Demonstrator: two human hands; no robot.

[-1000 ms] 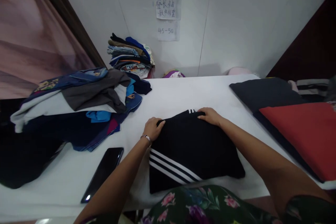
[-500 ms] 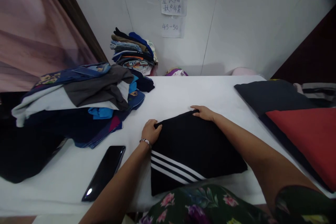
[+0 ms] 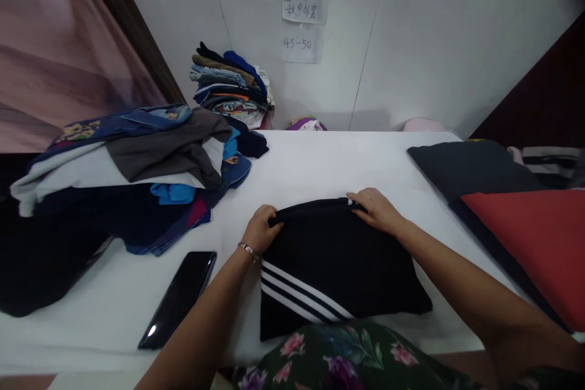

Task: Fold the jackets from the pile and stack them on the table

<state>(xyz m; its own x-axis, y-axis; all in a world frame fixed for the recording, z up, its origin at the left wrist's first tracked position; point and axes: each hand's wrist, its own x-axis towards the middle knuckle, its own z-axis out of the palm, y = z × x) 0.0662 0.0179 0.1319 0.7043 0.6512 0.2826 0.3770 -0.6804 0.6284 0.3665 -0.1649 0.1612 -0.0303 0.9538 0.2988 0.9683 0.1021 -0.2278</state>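
A folded black garment (image 3: pixel 338 256) with three white diagonal stripes lies on the white table in front of me; whether it is a jacket or something else I cannot tell. My left hand (image 3: pixel 262 228) pinches its far left corner between thumb and fingers. At the far right corner, my right hand (image 3: pixel 373 210) grips the edge, with a small white patch showing by the fingertips. The far edge between both hands is slightly raised and shows a fold. The near edge reaches my floral top.
A loose heap of clothes (image 3: pixel 159 152) covers the left side, with a black phone (image 3: pixel 178 298) nearer me. A folded stack (image 3: pixel 233 85) stands at the back. Folded red (image 3: pixel 530 231) and dark grey (image 3: pixel 475 167) garments lie right. Paper signs (image 3: pixel 304 3) hang on the wall.
My right hand has shifted slightly right and now grips the garment's far right corner with bent fingers. The far edge has lifted a little and straightened. My left hand stays at its corner.
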